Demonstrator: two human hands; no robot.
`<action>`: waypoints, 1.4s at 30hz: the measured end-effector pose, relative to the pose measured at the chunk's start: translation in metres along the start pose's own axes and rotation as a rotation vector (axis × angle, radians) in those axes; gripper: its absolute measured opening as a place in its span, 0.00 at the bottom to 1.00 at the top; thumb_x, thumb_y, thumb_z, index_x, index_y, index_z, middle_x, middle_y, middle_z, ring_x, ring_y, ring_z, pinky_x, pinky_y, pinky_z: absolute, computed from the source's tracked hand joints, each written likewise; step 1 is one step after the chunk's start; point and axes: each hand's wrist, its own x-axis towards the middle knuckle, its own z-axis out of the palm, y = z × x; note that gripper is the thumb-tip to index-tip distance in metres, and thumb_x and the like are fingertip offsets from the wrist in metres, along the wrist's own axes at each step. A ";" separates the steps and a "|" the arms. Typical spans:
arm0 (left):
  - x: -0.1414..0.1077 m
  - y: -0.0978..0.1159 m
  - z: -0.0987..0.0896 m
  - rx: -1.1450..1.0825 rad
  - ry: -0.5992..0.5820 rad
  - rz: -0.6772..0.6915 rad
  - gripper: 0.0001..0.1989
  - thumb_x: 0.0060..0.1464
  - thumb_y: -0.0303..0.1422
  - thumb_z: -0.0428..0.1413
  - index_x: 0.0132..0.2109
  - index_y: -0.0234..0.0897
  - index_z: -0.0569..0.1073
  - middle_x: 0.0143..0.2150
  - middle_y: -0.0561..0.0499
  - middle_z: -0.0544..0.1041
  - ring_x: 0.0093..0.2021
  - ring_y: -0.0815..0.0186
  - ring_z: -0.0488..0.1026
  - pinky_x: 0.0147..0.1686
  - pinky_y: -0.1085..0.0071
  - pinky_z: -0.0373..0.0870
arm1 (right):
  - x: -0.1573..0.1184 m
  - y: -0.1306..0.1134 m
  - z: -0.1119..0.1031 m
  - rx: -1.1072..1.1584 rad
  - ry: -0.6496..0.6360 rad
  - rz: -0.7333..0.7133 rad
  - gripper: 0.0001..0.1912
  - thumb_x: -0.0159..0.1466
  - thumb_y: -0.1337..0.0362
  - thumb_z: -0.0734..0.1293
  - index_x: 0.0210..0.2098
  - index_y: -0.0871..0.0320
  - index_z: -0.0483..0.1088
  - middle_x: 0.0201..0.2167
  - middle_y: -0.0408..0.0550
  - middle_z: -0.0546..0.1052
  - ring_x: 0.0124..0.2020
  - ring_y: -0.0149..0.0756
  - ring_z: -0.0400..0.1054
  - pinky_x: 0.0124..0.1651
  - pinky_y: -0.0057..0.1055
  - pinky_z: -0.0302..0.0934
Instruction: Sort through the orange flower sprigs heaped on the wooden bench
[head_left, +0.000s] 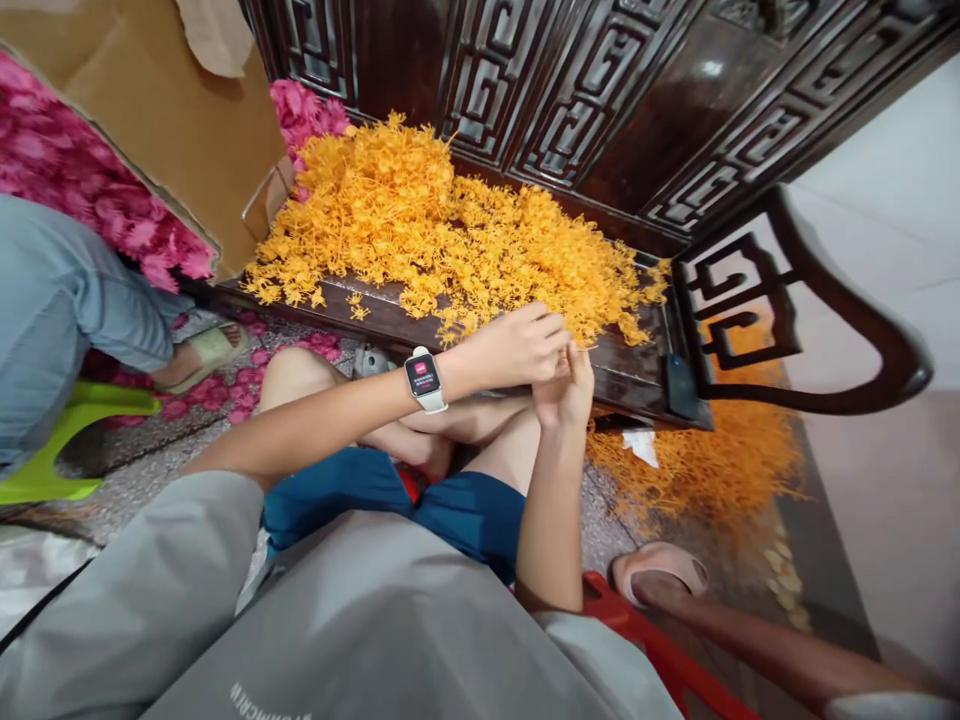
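Observation:
Over the front edge of the dark wooden bench, my two hands meet fingertip to fingertip. My left hand, a smartwatch on its wrist, is closed with curled fingers. Against it, my right hand is raised with its thumb and fingers drawn together in a pinch. Whatever lies between the fingertips is hidden or too small to name. Just beyond the hands, a wide heap of orange artificial flower pieces covers the bench seat; both hands are nearest to its front edge.
A cardboard box stands at the left by pink artificial petals. A person's leg in jeans is beside a green stool. At right are a carved armrest, orange strands on the floor and another person's foot.

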 end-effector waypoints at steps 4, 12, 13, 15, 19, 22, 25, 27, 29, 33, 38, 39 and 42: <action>-0.014 -0.003 0.011 0.011 -0.058 0.012 0.15 0.72 0.21 0.53 0.43 0.32 0.85 0.44 0.42 0.83 0.49 0.57 0.76 0.43 0.60 0.63 | -0.004 -0.002 -0.003 -0.051 -0.003 0.004 0.24 0.58 0.60 0.80 0.52 0.47 0.72 0.40 0.39 0.78 0.37 0.29 0.73 0.40 0.28 0.71; -0.043 -0.005 0.020 -0.095 -0.305 -0.020 0.11 0.70 0.23 0.56 0.42 0.32 0.84 0.50 0.40 0.83 0.44 0.59 0.78 0.29 0.62 0.56 | -0.005 0.006 -0.018 -0.304 0.023 -0.026 0.28 0.51 0.58 0.85 0.44 0.51 0.70 0.35 0.40 0.79 0.36 0.33 0.75 0.39 0.29 0.68; -0.046 -0.006 0.021 -0.118 -0.313 -0.024 0.11 0.70 0.23 0.56 0.43 0.33 0.84 0.50 0.41 0.82 0.40 0.61 0.78 0.29 0.63 0.56 | -0.006 0.007 -0.020 -0.336 0.016 -0.031 0.27 0.51 0.57 0.84 0.43 0.52 0.69 0.33 0.39 0.78 0.34 0.32 0.74 0.38 0.29 0.68; -0.054 -0.008 0.023 -0.155 -0.316 -0.042 0.12 0.70 0.23 0.54 0.44 0.34 0.83 0.48 0.42 0.82 0.35 0.64 0.76 0.29 0.63 0.57 | -0.007 0.008 -0.022 -0.391 0.014 -0.032 0.25 0.54 0.55 0.83 0.41 0.52 0.68 0.30 0.38 0.77 0.31 0.31 0.73 0.37 0.29 0.68; -0.075 -0.008 0.032 -0.234 -0.283 -0.121 0.13 0.70 0.29 0.54 0.52 0.37 0.83 0.44 0.42 0.82 0.34 0.61 0.77 0.29 0.65 0.58 | -0.009 0.012 -0.025 -0.405 0.030 -0.036 0.23 0.58 0.52 0.81 0.41 0.52 0.68 0.31 0.39 0.78 0.33 0.32 0.76 0.39 0.30 0.70; -0.090 -0.004 0.041 -0.330 -0.220 -0.289 0.21 0.72 0.37 0.52 0.67 0.41 0.76 0.41 0.43 0.83 0.33 0.60 0.77 0.29 0.67 0.59 | -0.010 0.018 -0.023 -0.373 0.036 -0.046 0.23 0.57 0.52 0.81 0.41 0.52 0.68 0.32 0.39 0.79 0.34 0.31 0.77 0.43 0.31 0.72; -0.103 0.000 0.050 -0.376 -0.191 -0.515 0.26 0.74 0.37 0.50 0.74 0.37 0.68 0.34 0.45 0.83 0.29 0.61 0.77 0.30 0.69 0.61 | -0.014 0.025 -0.020 -0.359 0.041 -0.052 0.23 0.59 0.51 0.80 0.44 0.51 0.70 0.32 0.39 0.78 0.35 0.33 0.76 0.47 0.34 0.73; -0.110 0.003 0.053 -0.357 -0.206 -0.602 0.26 0.73 0.36 0.50 0.74 0.34 0.68 0.32 0.45 0.83 0.29 0.59 0.78 0.31 0.69 0.62 | -0.016 0.028 -0.018 -0.392 0.070 -0.103 0.22 0.58 0.50 0.80 0.44 0.52 0.71 0.32 0.41 0.78 0.35 0.34 0.75 0.46 0.35 0.72; -0.114 0.008 0.054 -0.342 -0.243 -0.630 0.22 0.72 0.34 0.52 0.69 0.36 0.73 0.34 0.43 0.84 0.31 0.57 0.80 0.31 0.68 0.62 | -0.016 0.030 -0.017 -0.444 0.135 -0.204 0.20 0.57 0.51 0.80 0.38 0.53 0.71 0.32 0.43 0.77 0.34 0.33 0.74 0.43 0.34 0.70; -0.110 0.022 0.045 -0.335 -0.257 -0.590 0.11 0.71 0.29 0.51 0.50 0.38 0.79 0.36 0.44 0.85 0.33 0.55 0.81 0.30 0.66 0.59 | -0.003 0.031 -0.011 -0.435 0.302 -0.398 0.18 0.56 0.55 0.79 0.33 0.54 0.68 0.31 0.44 0.75 0.34 0.33 0.72 0.41 0.32 0.68; -0.095 0.028 0.024 -0.298 -0.196 -0.521 0.10 0.72 0.29 0.50 0.44 0.40 0.76 0.33 0.46 0.83 0.30 0.58 0.79 0.28 0.65 0.53 | 0.023 0.031 0.001 -0.286 0.413 -0.388 0.20 0.53 0.56 0.78 0.34 0.52 0.63 0.34 0.44 0.74 0.37 0.34 0.71 0.43 0.32 0.70; -0.093 0.028 0.019 -0.277 -0.192 -0.509 0.10 0.72 0.29 0.50 0.43 0.40 0.76 0.32 0.47 0.82 0.30 0.58 0.78 0.28 0.65 0.53 | 0.026 0.030 0.003 -0.250 0.410 -0.359 0.20 0.52 0.58 0.77 0.34 0.52 0.62 0.35 0.43 0.73 0.38 0.33 0.71 0.43 0.31 0.70; -0.093 0.026 0.007 -0.207 -0.192 -0.455 0.11 0.71 0.25 0.49 0.42 0.40 0.75 0.31 0.48 0.81 0.30 0.59 0.78 0.28 0.64 0.54 | 0.033 0.029 0.006 -0.172 0.351 -0.231 0.20 0.52 0.64 0.75 0.33 0.52 0.59 0.35 0.42 0.72 0.36 0.31 0.70 0.40 0.29 0.69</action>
